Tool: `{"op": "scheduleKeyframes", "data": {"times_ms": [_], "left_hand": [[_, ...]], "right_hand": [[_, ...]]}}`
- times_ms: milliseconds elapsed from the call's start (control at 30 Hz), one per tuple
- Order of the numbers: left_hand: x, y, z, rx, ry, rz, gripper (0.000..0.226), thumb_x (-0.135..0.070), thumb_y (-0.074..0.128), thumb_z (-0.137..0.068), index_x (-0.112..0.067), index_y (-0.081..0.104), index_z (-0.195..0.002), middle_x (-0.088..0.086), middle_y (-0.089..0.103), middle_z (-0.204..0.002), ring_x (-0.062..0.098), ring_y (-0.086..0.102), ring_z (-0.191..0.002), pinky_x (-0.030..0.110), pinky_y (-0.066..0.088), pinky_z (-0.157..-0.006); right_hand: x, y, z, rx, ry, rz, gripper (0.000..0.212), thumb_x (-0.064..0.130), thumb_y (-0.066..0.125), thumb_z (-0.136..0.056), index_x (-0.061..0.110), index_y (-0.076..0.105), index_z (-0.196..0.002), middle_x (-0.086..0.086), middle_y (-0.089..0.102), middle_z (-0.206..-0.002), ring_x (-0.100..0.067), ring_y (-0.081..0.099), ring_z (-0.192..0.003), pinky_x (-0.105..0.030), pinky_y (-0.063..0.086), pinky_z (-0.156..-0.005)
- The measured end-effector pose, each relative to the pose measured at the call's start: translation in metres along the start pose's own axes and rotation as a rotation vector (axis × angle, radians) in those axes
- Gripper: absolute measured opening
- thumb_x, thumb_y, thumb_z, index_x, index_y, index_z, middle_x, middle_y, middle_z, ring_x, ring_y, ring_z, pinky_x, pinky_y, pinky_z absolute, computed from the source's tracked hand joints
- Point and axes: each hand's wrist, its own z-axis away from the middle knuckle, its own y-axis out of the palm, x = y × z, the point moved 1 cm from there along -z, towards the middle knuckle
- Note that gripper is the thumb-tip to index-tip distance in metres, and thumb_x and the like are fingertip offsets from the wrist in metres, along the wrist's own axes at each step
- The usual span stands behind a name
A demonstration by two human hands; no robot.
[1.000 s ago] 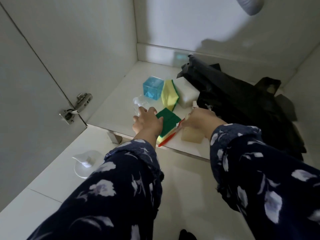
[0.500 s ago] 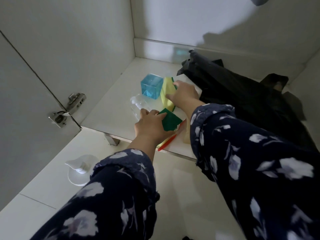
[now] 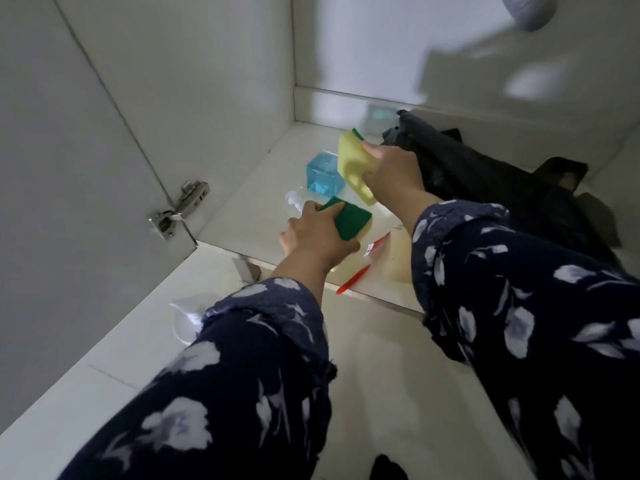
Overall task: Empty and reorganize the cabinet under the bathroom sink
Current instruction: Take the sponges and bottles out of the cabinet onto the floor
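Observation:
Inside the open white cabinet point(image 3: 249, 188), my left hand point(image 3: 315, 237) grips a sponge with a green scouring top point(image 3: 349, 220) near the front edge of the shelf. My right hand point(image 3: 391, 171) holds a yellow sponge point(image 3: 353, 168) lifted off the shelf, its green edge turned to the back. A clear blue cube-shaped container point(image 3: 323, 176) stands behind the two sponges. A small clear bottle point(image 3: 294, 200) lies just left of my left hand. A red-handled toothbrush point(image 3: 353, 280) lies at the shelf's front edge, and a pale beige block point(image 3: 398, 254) sits partly hidden under my right sleeve.
A crumpled black bag point(image 3: 502, 188) fills the right half of the shelf. The cabinet door point(image 3: 69, 202) stands open at the left on a metal hinge point(image 3: 180, 209). A white pump dispenser point(image 3: 187, 318) sits on the tiled floor. A grey pipe point(image 3: 530, 8) hangs at the top right.
My right hand moved from the beige block to the yellow sponge at the back and has lifted it off the shelf. My left hand stayed on the green-topped sponge.

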Motion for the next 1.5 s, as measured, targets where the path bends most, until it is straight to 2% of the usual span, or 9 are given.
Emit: {"op": "scheduleKeyframes", "data": {"times_ms": [167,400,567,733,900,967,1100,1300,1500], "left_hand": [[0.030,-0.027,0.053,-0.018,-0.112,0.012,0.071,-0.054,0.065,-0.076,-0.044,0.035,-0.139,0.001,0.041,-0.129,0.031,0.051,-0.111,0.045,0.046,-0.094],[0.114,-0.019,0.154,0.000,-0.303,0.034,0.073,-0.052,0.059,-0.075,-0.042,0.033,-0.142,0.001,0.040,-0.128,0.031,0.052,-0.109,0.045,0.048,-0.090],[0.183,0.004,0.216,0.040,-0.460,0.060,0.068,-0.052,0.058,-0.076,-0.043,0.035,-0.139,-0.001,0.043,-0.123,0.027,0.054,-0.101,0.039,0.050,-0.086],[0.251,0.031,0.243,0.096,-0.649,0.104,0.065,-0.051,0.058,-0.077,-0.039,0.038,-0.137,0.001,0.042,-0.120,0.027,0.054,-0.102,0.039,0.051,-0.086],[0.302,0.061,0.232,0.109,-0.736,0.127,0.061,-0.053,0.058,-0.080,-0.034,0.042,-0.135,0.004,0.043,-0.119,0.028,0.052,-0.104,0.039,0.050,-0.084],[0.319,0.072,0.224,0.078,-0.768,0.120,0.059,-0.053,0.059,-0.081,-0.034,0.042,-0.134,0.003,0.043,-0.122,0.028,0.052,-0.105,0.039,0.049,-0.083],[0.347,0.089,0.203,-0.062,-0.795,0.095,0.059,-0.053,0.058,-0.083,-0.034,0.039,-0.136,0.001,0.040,-0.133,0.028,0.049,-0.109,0.043,0.049,-0.085],[0.370,0.113,0.187,-0.076,-0.823,0.035,0.061,-0.054,0.059,-0.085,-0.032,0.037,-0.137,0.003,0.037,-0.135,0.029,0.046,-0.110,0.042,0.045,-0.084],[0.372,0.119,0.197,-0.079,-0.882,0.048,0.069,-0.051,0.061,-0.085,-0.033,0.028,-0.142,0.004,0.033,-0.135,0.030,0.043,-0.110,0.045,0.049,-0.086]], "right_hand": [[0.028,0.003,0.050,0.030,-0.169,0.160,0.057,0.013,0.044,-0.090,0.035,0.041,-0.143,-0.009,0.061,-0.126,-0.028,0.056,-0.114,-0.027,0.042,-0.092],[0.063,0.056,0.151,0.176,-0.297,0.082,0.061,0.001,0.045,-0.086,0.032,0.049,-0.138,-0.009,0.063,-0.125,-0.026,0.060,-0.108,-0.022,0.042,-0.088],[0.086,0.099,0.220,0.425,-0.390,0.017,0.054,0.011,0.051,-0.082,0.029,0.057,-0.132,-0.002,0.070,-0.114,-0.017,0.061,-0.091,-0.019,0.044,-0.080],[0.097,0.169,0.249,0.609,-0.461,0.112,0.039,0.022,0.048,-0.089,0.028,0.063,-0.125,-0.003,0.068,-0.116,-0.023,0.060,-0.108,-0.031,0.048,-0.094],[0.098,0.243,0.256,0.668,-0.508,0.201,0.054,0.008,0.044,-0.089,0.030,0.049,-0.138,-0.008,0.064,-0.115,-0.029,0.059,-0.107,-0.029,0.043,-0.079],[0.100,0.269,0.260,0.597,-0.587,0.267,0.053,0.005,0.049,-0.087,0.028,0.052,-0.135,-0.007,0.065,-0.104,-0.029,0.062,-0.096,-0.029,0.044,-0.068],[0.106,0.318,0.257,0.279,-0.897,0.347,0.056,-0.012,0.069,-0.055,0.012,0.072,-0.106,-0.005,0.066,-0.072,-0.025,0.057,-0.053,-0.022,0.041,-0.040],[0.107,0.355,0.261,0.344,-1.064,0.536,0.049,-0.006,0.045,-0.065,0.015,0.074,-0.099,-0.007,0.072,-0.084,-0.026,0.062,-0.063,-0.022,0.042,-0.040],[0.096,0.362,0.271,0.446,-0.998,0.668,0.065,-0.003,0.077,-0.046,0.018,0.071,-0.107,-0.021,0.070,-0.107,-0.033,0.066,-0.078,-0.026,0.047,-0.043]]}}
